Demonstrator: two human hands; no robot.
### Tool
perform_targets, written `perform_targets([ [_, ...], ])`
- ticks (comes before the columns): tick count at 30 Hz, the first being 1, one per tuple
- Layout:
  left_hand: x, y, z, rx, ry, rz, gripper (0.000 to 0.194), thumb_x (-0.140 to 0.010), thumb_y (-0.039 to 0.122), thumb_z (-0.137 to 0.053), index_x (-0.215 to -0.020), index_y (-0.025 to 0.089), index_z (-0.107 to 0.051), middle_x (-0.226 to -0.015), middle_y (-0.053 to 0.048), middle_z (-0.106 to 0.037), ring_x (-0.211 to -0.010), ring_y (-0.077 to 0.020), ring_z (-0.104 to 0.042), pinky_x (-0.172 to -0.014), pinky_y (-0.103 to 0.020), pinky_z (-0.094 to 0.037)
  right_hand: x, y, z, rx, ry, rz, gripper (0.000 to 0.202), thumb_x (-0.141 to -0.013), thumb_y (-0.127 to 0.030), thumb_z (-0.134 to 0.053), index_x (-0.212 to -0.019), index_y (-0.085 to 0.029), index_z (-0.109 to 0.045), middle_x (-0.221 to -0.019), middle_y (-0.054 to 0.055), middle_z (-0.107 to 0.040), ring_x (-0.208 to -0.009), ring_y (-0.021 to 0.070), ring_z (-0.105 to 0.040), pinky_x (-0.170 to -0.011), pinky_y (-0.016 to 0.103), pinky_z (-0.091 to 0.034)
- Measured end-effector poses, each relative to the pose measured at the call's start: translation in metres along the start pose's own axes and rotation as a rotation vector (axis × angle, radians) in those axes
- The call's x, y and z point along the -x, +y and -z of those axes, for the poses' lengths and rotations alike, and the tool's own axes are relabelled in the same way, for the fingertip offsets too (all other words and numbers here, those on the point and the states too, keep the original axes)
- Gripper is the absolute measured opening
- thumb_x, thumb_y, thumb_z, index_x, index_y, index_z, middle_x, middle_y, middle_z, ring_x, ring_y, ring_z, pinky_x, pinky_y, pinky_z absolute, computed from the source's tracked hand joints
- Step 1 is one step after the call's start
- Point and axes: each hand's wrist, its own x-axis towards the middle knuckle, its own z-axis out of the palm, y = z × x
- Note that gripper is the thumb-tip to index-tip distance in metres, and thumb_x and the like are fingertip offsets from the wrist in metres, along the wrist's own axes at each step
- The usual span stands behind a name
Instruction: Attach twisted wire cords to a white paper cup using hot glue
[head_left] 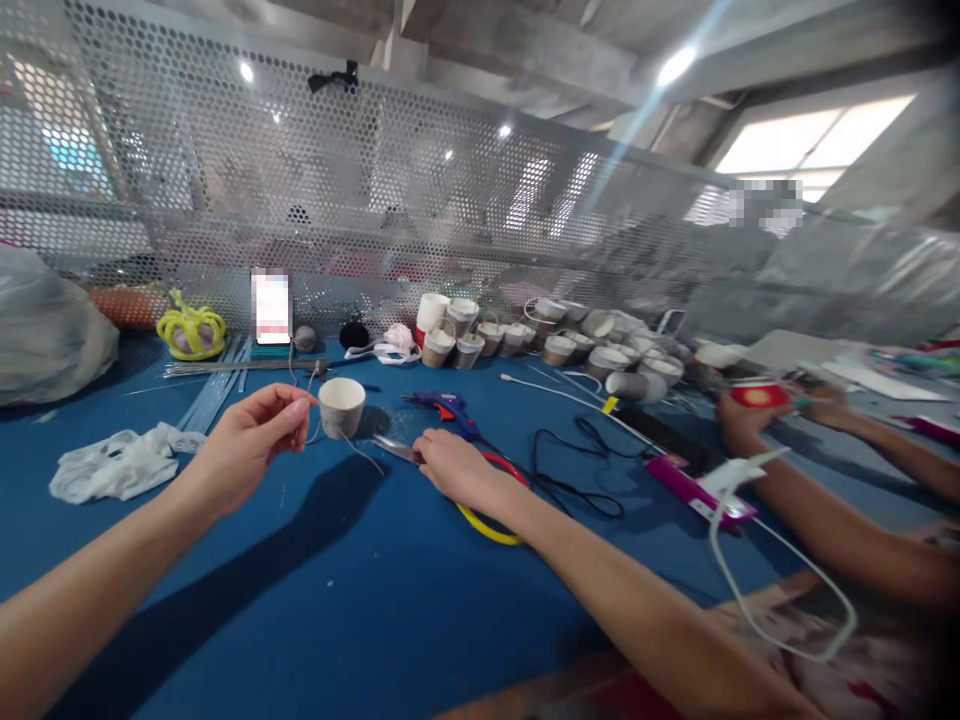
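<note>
My left hand is closed in a pinch on a thin grey yarn. The yarn runs up towards a small grey ball at the back. Right beside those fingertips stands a small pale cup, upright on the table, with a loose strand trailing from its base. My right hand lies over a pair of scissors with red and yellow handles, its fingers closed around the blade end. The blade tips point left, towards the cup. Just behind that hand is a blue glue gun.
Crumpled white plastic and a yellow woven piece sit left. A phone stands near the perforated screen. Several wrapped cups line the back. Cables and a purple power strip lie right, beside a co-worker's hands holding a red cup.
</note>
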Motion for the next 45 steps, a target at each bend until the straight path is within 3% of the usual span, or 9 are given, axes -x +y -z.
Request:
perform_targets([
  [4, -0.001, 0.003, 0.003, 0.006, 0.015, -0.019, 0.017, -0.065, 0.029, -0.065, -0.073, 0.016, -0.057, -0.056, 0.004, -0.052, -0.051, -0.0063, -0.046, -0.049, -0.018, -0.037, -0.011, -0.02, 0.015, -0.157, 0.001, 0.057, 0.02, -0.072, -0.02, -0.057, -0.088, -0.009, -0.062, -0.091, 0.014, -0.06, -0.085, 0.0233, -0.055, -0.07, 0.033, -0.044],
  [8, 0.001, 0.0, 0.0, -0.014, -0.006, 0.016, 0.016, -0.065, 0.028, -0.065, -0.071, 0.015, -0.057, -0.057, 0.004, -0.052, -0.051, -0.0064, -0.046, -0.05, -0.018, -0.037, -0.022, -0.048, 0.034, -0.808, 0.122, 0.073, 0.022, -0.077, -0.03, -0.052, -0.087, -0.013, -0.062, -0.08, 0.006, -0.062, -0.072, 0.0147, -0.055, -0.064, 0.027, -0.043],
  [12, 0.008, -0.011, -0.015, -0.082, -0.017, 0.035, 0.017, -0.065, 0.028, -0.065, -0.07, 0.014, -0.058, -0.059, 0.002, -0.054, -0.053, -0.0069, -0.046, -0.052, -0.019, -0.037, -0.02, -0.068, 0.039, -1.469, 0.12, -0.061, 0.025, -0.072, -0.036, -0.056, -0.083, -0.015, -0.062, -0.07, 0.003, -0.061, -0.057, 0.0097, -0.053, -0.051, 0.023, -0.041],
  [17, 0.014, -0.024, -0.032, -0.184, 0.037, -0.004, 0.019, -0.063, 0.03, -0.066, -0.066, 0.015, -0.056, -0.056, 0.002, -0.053, -0.052, -0.0088, -0.047, -0.051, -0.021, -0.038, -0.011, -0.076, 0.031, -1.825, 0.143, -0.235, 0.017, -0.062, -0.027, -0.066, -0.073, -0.014, -0.061, -0.066, 0.002, -0.061, -0.059, 0.0109, -0.056, -0.049, 0.022, -0.041],
  [23, 0.012, -0.037, -0.036, -0.365, -0.009, -0.045, 0.02, -0.066, 0.033, -0.062, -0.065, 0.015, -0.054, -0.059, 0.001, -0.056, -0.055, -0.0111, -0.051, -0.053, -0.022, -0.039, -0.005, -0.073, 0.025, -1.771, 0.198, -0.353, 0.015, -0.06, -0.024, -0.066, -0.068, -0.014, -0.059, -0.061, 0.0, -0.057, -0.055, 0.0092, -0.052, -0.048, 0.022, -0.042],
  [30, 0.002, -0.037, -0.039, -0.543, -0.134, -0.101, 0.018, -0.068, 0.033, -0.06, -0.068, 0.016, -0.053, -0.063, 0.0, -0.058, -0.058, -0.0127, -0.052, -0.053, -0.023, -0.04, -0.004, -0.061, 0.022, -1.502, 0.302, -0.306, 0.008, -0.067, -0.024, -0.058, -0.068, -0.016, -0.056, -0.062, -0.001, -0.055, -0.053, 0.009, -0.049, -0.05, 0.023, -0.043],
  [33, -0.009, -0.038, -0.034, -0.796, -0.27, -0.247, 0.014, -0.074, 0.03, -0.053, -0.075, 0.017, -0.057, -0.07, -0.003, -0.061, -0.061, -0.0139, -0.054, -0.056, -0.024, -0.04, -0.006, -0.051, 0.022, -1.456, 0.39, -0.303, 0.01, -0.07, -0.025, -0.055, -0.069, -0.016, -0.052, -0.065, 0.0, -0.057, -0.057, 0.0096, -0.052, -0.055, 0.024, -0.043],
  [38, -0.028, -0.061, -0.025, -1.296, -0.49, -0.521, 0.017, -0.079, 0.014, -0.044, -0.085, 0.015, -0.06, -0.084, -0.009, -0.061, -0.075, -0.0183, -0.056, -0.065, -0.029, -0.043, -0.007, -0.042, 0.023, -1.684, 0.431, -0.28, 0.014, -0.073, -0.028, -0.053, -0.072, -0.017, -0.044, -0.061, -0.002, -0.056, -0.056, 0.0096, -0.055, -0.056, 0.025, -0.045],
  [45, -0.039, -0.079, -0.037, -1.435, -0.582, -0.603, 0.023, -0.078, 0.006, -0.038, -0.071, 0.013, -0.058, -0.07, -0.009, -0.057, -0.065, -0.0174, -0.054, -0.059, -0.028, -0.043, -0.005, -0.045, 0.023, -1.801, 0.303, -0.249, 0.017, -0.071, -0.027, -0.055, -0.07, -0.017, -0.041, -0.054, -0.007, -0.044, -0.036, 0.001, -0.031, -0.033, 0.014, -0.019],
])
